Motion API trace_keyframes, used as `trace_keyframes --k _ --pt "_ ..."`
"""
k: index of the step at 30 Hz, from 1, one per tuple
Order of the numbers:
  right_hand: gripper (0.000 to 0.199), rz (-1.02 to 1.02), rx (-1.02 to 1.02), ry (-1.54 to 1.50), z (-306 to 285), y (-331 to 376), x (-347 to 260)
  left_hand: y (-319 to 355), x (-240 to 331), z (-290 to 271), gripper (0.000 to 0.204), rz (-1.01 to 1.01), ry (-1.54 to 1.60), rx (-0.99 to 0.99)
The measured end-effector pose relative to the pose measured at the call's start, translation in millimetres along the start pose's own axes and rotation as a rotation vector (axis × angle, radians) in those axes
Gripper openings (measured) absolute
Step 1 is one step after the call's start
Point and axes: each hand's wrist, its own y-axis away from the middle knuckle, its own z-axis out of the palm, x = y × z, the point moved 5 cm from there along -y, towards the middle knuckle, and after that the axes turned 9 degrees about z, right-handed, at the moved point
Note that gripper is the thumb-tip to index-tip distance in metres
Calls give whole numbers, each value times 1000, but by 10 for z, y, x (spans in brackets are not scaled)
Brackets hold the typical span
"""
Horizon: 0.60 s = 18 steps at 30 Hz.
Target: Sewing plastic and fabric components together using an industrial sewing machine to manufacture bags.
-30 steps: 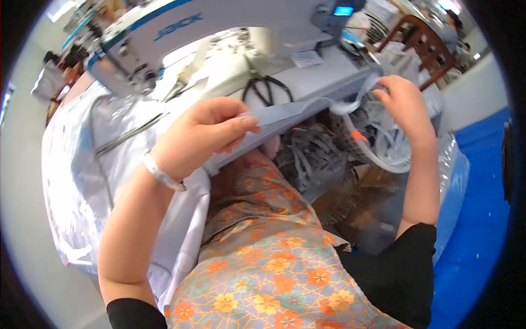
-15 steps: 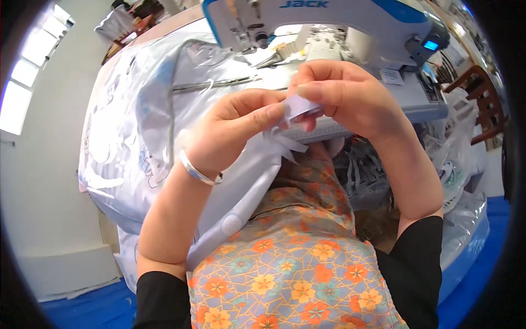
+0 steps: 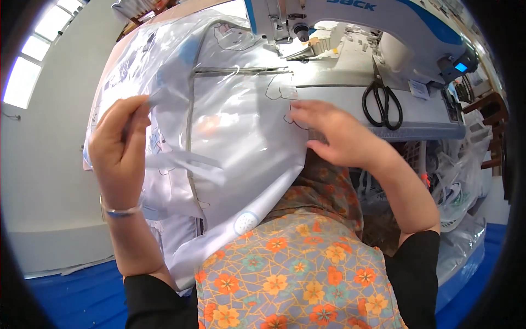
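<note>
At the left of the frame, the left hand (image 3: 119, 134) pinches finger and thumb together, seemingly on a blurred pale strip (image 3: 192, 163). The strip lies right of that hand, its long axis slanting down toward frame centre, over glossy white fabric (image 3: 246, 126); the left hand is nearer. Right of centre, the right hand (image 3: 337, 134) has fingers loosely spread, apparently gripping nothing; contact with the fabric I cannot tell. Dark lettering marks the sewing machine (image 3: 394, 22), upper right; a small white label (image 3: 418, 89) below is illegible
</note>
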Motion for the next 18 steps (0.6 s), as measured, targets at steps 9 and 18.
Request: trace_keyframes --k 9,18 --pt "15 50 360 -121 -71 -572 149 497 664 1603 18 -32 568 -628" --pt "14 -30 408 -239 -142 -412 208 -292 -753 2290 17 16 -30 -268"
